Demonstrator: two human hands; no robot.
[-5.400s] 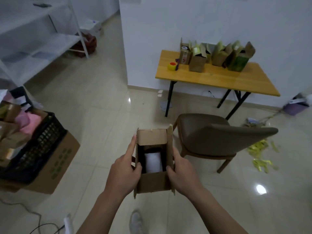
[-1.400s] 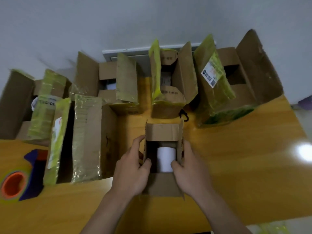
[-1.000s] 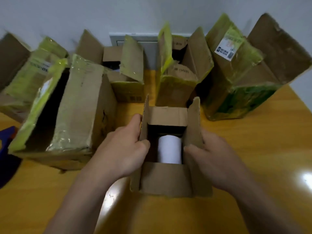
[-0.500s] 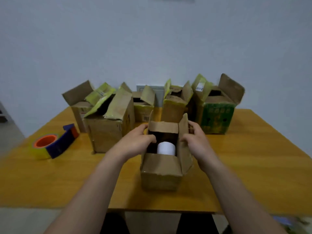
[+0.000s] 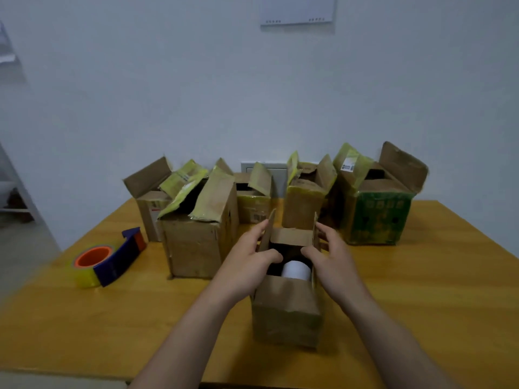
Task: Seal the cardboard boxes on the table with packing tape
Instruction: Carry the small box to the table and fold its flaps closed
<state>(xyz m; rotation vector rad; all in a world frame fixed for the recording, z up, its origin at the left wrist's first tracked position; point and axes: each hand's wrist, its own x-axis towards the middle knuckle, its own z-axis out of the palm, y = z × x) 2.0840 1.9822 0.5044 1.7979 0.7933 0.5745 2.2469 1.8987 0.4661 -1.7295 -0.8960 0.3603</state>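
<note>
A small open cardboard box (image 5: 286, 313) stands near the front of the wooden table (image 5: 421, 304), with a white roll (image 5: 296, 270) inside it. My left hand (image 5: 247, 262) holds the box's left flap, thumb over the opening. My right hand (image 5: 332, 258) holds the right flap the same way. A packing tape dispenser (image 5: 108, 261), blue with an orange core and yellowish tape, lies on the table at the left, apart from both hands.
Several open boxes stand in a row at the back by the white wall: a large brown one (image 5: 199, 226), a green printed one (image 5: 376, 217) and smaller ones (image 5: 306, 203) between. A white shelf frame (image 5: 16, 175) stands at the far left.
The box was carried to the table and set down. Since half a second ago the view has drawn closer, and both hands stay on the side flaps.
</note>
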